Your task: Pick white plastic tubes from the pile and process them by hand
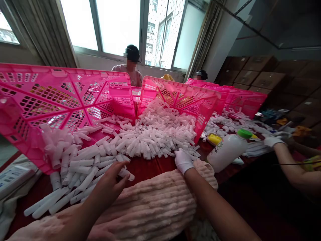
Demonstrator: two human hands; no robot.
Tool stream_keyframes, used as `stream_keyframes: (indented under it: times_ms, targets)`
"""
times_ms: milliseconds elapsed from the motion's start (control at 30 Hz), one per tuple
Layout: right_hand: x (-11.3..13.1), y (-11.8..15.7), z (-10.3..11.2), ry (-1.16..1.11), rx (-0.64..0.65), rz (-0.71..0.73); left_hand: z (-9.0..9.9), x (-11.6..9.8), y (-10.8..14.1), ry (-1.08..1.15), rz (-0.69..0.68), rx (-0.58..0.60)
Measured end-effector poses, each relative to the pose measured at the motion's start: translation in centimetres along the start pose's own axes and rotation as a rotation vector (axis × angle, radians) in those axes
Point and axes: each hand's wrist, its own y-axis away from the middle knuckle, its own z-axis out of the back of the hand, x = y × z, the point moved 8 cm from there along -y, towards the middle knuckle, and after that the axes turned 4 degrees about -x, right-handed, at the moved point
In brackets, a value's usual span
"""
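Head view: your bare left hand (107, 187) is spread open at the white tubes (147, 134) spilled across the red table (152, 167) from tilted pink crates (180, 100), your gloved right hand (183, 161) lying loose at the edge, with a big heap left.

I'm reading smooth matt white plastic tubes (155, 134) on a glossy dark-red covering (152, 165). Crates (60, 97) are shiny pink moulded plastic. Near: soft ribbed pale-pink fleece (150, 204). The right hand (183, 161) wears a matt white cloth glove (187, 164). Far right: matt cardboard boxes (260, 78).
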Motion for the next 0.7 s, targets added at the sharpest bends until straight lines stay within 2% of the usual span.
stream_keyframes:
  times_ms: [67,133,200,267,333,433,500,567,700]
  targets:
    - [1.6,-0.1,-1.1,-0.092,0.09,0.019,0.1,1.4,1.1,0.358,0.164,-0.088]
    - [4.1,1.1,-1.8,-0.216,0.17,0.07,-1.0,2.4,2.4,0.696,0.301,-0.136]
    - [7.2,3.3,-1.9,-0.504,0.234,0.124,-2.5,2.7,3.3,0.93,0.388,-0.142]
    - [9.8,5.6,-1.8,-0.895,0.302,0.131,-3.5,2.5,3.9,1.046,0.426,-0.124]
    - [11.5,7.4,-2.2,-1.147,0.4,0.084,-4.0,2.2,4.2,1.074,0.437,-0.107]
    - [12.2,8.3,-3.0,-1.092,0.455,0.059,-4.0,2.0,4.3,0.988,0.415,-0.073]
    - [12.4,7.9,-3.0,-0.998,0.41,0.095,-3.9,1.5,4.5,0.891,0.371,-0.045]
    - [12.6,7.6,-3.1,-1.007,0.354,0.112,-4.2,0.8,4.8,0.79,0.327,-0.007]
    - [13.2,7.6,-3.4,-1.426,0.188,0.067,-5.8,-2.2,5.4,0.633,0.147,0.142]
